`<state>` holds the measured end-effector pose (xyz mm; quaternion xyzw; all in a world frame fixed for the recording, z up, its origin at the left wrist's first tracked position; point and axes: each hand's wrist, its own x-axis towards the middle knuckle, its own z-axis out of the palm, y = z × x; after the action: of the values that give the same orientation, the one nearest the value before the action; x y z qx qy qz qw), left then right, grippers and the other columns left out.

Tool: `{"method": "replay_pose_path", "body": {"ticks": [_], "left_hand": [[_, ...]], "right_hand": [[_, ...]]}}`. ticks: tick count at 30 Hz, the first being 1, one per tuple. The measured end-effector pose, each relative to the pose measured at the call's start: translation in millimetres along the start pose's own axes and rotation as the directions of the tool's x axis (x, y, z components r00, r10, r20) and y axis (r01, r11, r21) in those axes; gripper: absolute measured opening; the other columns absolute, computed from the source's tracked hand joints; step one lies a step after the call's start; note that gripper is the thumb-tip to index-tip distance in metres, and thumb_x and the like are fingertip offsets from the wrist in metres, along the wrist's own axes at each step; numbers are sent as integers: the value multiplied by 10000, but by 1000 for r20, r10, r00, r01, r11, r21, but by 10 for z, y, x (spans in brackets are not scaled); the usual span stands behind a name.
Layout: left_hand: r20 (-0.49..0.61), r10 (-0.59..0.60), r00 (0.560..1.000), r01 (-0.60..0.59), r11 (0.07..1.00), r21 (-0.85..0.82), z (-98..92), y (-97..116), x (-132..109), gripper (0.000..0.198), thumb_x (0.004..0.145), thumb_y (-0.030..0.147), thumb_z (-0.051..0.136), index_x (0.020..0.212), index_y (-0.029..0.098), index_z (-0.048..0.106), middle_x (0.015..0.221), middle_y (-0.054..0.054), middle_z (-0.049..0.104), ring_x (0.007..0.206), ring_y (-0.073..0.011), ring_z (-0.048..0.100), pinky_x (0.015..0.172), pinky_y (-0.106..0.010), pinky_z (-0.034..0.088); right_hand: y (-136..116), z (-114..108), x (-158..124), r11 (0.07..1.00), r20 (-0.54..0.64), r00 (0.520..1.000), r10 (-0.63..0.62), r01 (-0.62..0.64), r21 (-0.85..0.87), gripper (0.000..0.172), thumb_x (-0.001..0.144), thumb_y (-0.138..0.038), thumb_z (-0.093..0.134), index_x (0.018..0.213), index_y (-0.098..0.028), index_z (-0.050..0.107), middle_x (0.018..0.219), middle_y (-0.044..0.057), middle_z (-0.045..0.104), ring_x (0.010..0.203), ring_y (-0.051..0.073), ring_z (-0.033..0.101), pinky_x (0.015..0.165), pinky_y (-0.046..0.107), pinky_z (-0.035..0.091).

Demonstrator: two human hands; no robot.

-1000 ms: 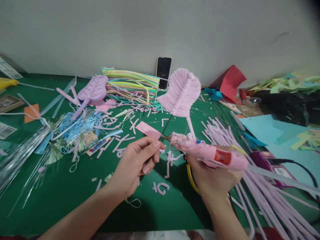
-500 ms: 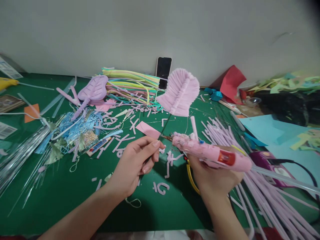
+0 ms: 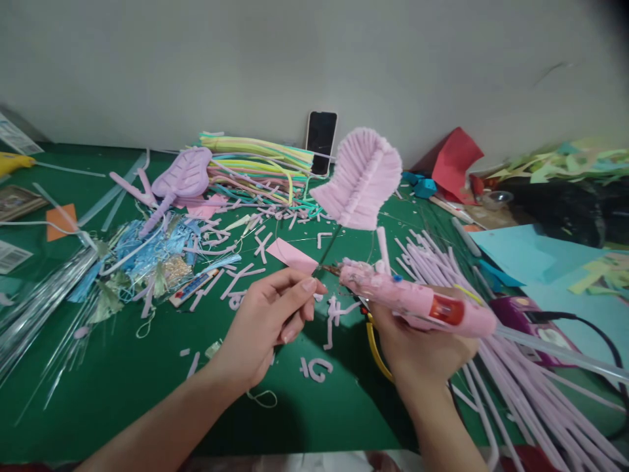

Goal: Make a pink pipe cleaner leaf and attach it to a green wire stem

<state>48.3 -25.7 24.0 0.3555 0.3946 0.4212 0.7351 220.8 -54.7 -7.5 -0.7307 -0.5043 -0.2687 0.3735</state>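
Note:
Between thumb and fingers, my left hand [image 3: 268, 321] pinches the thin dark stem of a fuzzy pale-pink leaf [image 3: 363, 177] made of pipe cleaners. The leaf stands tilted up above the table. My right hand [image 3: 422, 341] is wrapped round a pink glue gun [image 3: 413, 295] with a clear glue stick in its rear. Its nozzle points left and is at the stem, just above my left fingertips; whether it touches cannot be told. Behind my left fingers lies a small pink paper strip [image 3: 292, 255].
A finished-looking lilac leaf [image 3: 181, 174] lies left of coloured pipe cleaners [image 3: 255, 154]. A phone [image 3: 321, 141] leans on the wall. Lilac pipe cleaners [image 3: 521, 387] spread at right, near yellow-handled scissors [image 3: 377, 347]. Cut scraps dot the green table [image 3: 236, 426].
The pink leaf has swung slightly to the right and up on its stem. My left fingertips have shifted a little to the right; the glue gun has hardly moved.

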Motion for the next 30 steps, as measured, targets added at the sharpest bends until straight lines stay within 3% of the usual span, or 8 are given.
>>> {"method": "replay_pose_path", "body": {"ticks": [11,30], "left_hand": [[7,3,1000,-3,1000,2,-15,-3,21,199,843,315,670,764,133,658,563,52,552,341,26,340,338,-117,154],[-2,16,1000,-16,1000,1,4,11,16,174,817,280,697,727,138,653,556,46,585,347,12,399,320,-84,226]], "right_hand": [[-28,-15,-22,996,74,994,80,-83,31,390,723,-531,670,702,-208,452,562,-15,472,408,134,461,411,248,300],[-13,-14,16,991,-1,1000,-11,11,135,348,754,-473,672,672,-215,453,590,4,527,438,148,535,407,247,369]]}}
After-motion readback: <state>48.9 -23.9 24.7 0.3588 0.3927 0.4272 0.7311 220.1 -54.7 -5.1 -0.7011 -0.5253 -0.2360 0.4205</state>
